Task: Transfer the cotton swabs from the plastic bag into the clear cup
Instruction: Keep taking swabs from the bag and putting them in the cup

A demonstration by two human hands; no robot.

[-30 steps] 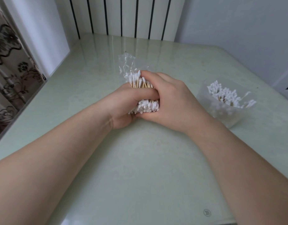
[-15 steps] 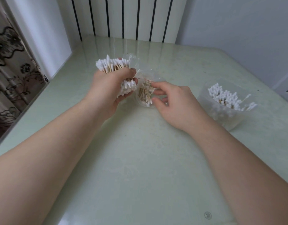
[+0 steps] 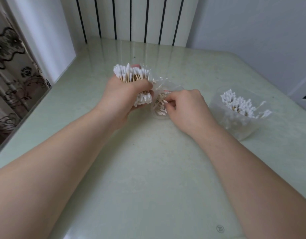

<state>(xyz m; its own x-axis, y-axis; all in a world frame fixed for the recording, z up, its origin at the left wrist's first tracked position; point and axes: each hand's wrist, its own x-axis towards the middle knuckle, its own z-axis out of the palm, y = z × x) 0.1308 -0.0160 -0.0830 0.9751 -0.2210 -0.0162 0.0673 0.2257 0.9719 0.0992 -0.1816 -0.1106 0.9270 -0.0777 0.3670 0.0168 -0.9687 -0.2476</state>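
Our left hand (image 3: 122, 100) grips upright cotton swabs (image 3: 131, 75); our right hand (image 3: 186, 108), nearer the clear cup (image 3: 235, 125), pinches the plastic bag (image 3: 160, 85).

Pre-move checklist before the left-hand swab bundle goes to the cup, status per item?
1. Left hand grips bundle of white-tipped wooden cotton swabs: ok.
2. Right hand pinches crinkled clear plastic bag: ok.
3. Bag emptied: not ok, loose swabs inside.
4. Clear plastic cup open-mouthed on pale green table: ok.
5. Room in cup for the bundle: cannot tell.
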